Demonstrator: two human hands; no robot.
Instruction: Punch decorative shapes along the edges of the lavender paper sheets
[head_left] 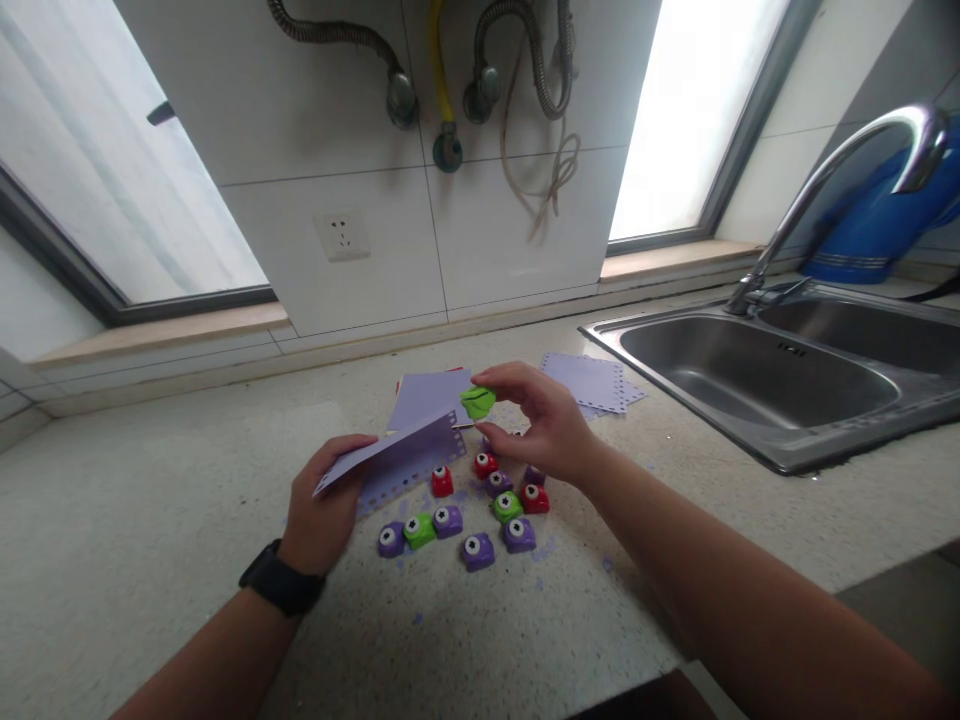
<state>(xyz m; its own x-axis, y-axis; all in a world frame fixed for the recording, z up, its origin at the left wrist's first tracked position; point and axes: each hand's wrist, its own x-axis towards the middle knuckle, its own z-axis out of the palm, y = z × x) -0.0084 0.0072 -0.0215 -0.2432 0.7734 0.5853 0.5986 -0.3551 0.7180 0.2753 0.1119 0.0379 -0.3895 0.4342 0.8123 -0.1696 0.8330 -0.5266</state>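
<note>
My left hand [328,492] is closed on a folded sheet of purple paper [409,465], with small cut-outs along its edges. Between the thumb and fingers of my right hand [536,420] is a green craft punch [478,402], held at the paper's upper right corner. Whether the paper's edge is inside the punch's slot, I cannot tell. Below my hands several more punches stand on the countertop, among them a purple punch [478,550], a green punch [419,530] and a red punch [442,481]. Small purple paper bits lie scattered around them.
Punched purple sheets [585,380] lie beside the steel sink [757,370] with its tall faucet [840,170]. Behind my hands is a stack of paper [420,392]. A tiled wall with a socket [343,235] and pipes rises behind the countertop [187,480].
</note>
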